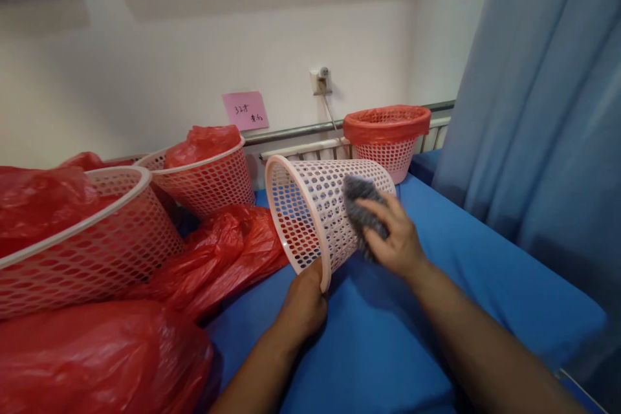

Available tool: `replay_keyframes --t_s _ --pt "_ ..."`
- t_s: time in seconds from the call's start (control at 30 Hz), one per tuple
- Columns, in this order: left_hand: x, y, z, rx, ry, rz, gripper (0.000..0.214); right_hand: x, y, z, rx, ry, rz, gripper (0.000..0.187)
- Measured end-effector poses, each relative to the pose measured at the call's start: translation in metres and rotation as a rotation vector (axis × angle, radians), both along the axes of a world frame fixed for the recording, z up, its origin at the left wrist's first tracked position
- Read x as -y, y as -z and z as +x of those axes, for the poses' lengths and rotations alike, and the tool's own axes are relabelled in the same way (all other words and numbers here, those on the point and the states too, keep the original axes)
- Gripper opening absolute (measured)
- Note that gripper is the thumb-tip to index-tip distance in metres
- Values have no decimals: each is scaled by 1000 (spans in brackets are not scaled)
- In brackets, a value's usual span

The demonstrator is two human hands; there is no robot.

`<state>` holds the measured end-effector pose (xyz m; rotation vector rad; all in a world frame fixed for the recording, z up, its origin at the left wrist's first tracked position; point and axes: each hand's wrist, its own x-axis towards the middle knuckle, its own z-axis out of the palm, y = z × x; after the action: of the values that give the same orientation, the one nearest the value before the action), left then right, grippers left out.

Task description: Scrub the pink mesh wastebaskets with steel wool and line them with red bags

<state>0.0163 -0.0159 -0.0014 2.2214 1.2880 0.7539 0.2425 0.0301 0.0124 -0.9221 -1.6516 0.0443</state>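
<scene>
A pale pink perforated plastic wastebasket (334,191) lies tipped on its side over the blue-covered bed, its open mouth facing left. My left hand (303,301) is closed on the lower part of its rim, with some fingers hidden inside the mouth. In my right hand (395,236) is a grey cloth (361,204), pressed against the basket's outer wall. The cloth and right fingers are slightly blurred. Left of the basket, a crumpled red plastic bag (228,255) lies close to the rim.
More pink baskets with red bags, one large (97,239) and one behind (208,171), crowd the left. A red-lined basket (388,142) stands at the back right. A bulging red bag (107,356) fills the front left. Blue curtains (533,97) hang at right; a socket (321,81) is on the wall.
</scene>
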Motion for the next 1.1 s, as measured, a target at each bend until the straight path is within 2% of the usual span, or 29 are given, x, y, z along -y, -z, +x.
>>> replay_keyframes --t_s 0.07,0.13,0.2,0.3,0.37,0.43,0.5,0.6,0.73,0.87,0.93,0.97,1.07,1.1 --pt "-2 1 -2 -49 -10 -5 71 -23 8 17 -132 259 -167 44" --pt "-2 1 -2 -95 1 -15 60 -34 10 28 -172 364 -227 43" --pt "0 -2 -1 -144 17 -31 46 -28 6 27 -105 280 -125 45" --pt "4 -8 1 -126 21 -9 42 1 -6 8 95 -14 92 52" --pt "6 -12 3 18 46 23 50 20 -11 -7 209 -178 171 55" --pt "8 -13 2 188 83 18 52 30 -14 -17 267 -272 205 54" --pt "8 -15 -1 290 99 -23 49 33 -14 -22 281 -310 217 53" --pt "7 -18 -7 335 103 -32 49 33 -15 -24 278 -350 221 52" --pt "7 -19 -12 293 65 59 49 38 -17 -29 269 -373 223 53" --pt "8 -17 -12 257 45 79 47 37 -12 -32 265 -363 208 53" --pt "8 -17 -11 236 53 80 45 24 -6 -24 201 -277 181 53" --pt "8 -17 -10 219 55 82 44 13 -2 -16 141 -178 141 52" --pt "7 -17 -6 122 61 72 41 -22 9 12 -97 239 -99 44" --pt "7 -16 -5 78 67 61 39 -30 11 19 -151 339 -178 43"
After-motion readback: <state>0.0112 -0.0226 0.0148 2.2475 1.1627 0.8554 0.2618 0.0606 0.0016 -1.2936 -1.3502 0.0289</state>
